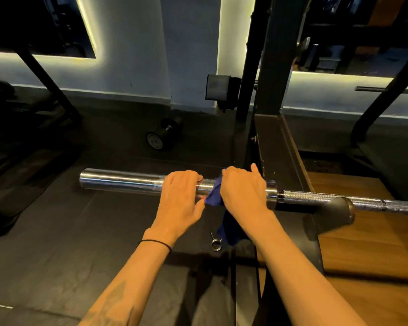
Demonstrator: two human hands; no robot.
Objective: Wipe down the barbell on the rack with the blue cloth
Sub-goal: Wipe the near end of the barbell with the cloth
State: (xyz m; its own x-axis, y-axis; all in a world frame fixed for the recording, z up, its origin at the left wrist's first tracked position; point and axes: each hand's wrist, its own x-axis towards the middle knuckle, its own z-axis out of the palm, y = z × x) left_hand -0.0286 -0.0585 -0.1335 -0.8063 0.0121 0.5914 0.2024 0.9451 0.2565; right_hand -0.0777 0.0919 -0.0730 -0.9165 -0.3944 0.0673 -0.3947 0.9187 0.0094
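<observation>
Blue cloth [213, 195] clamped in right hand [242, 188], fingers curled over bar [127, 181] sleeve. Left hand [180, 195] just beside, fingers wrapped on bare sleeve. Bar sits on rack [280, 147] hook; collar [216, 242] on floor below.

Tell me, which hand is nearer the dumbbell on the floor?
The left. The left hand rests on the bar's sleeve, below and just right of the dumbbell. The right hand, gripping the cloth, lies farther right, toward the rack.
</observation>
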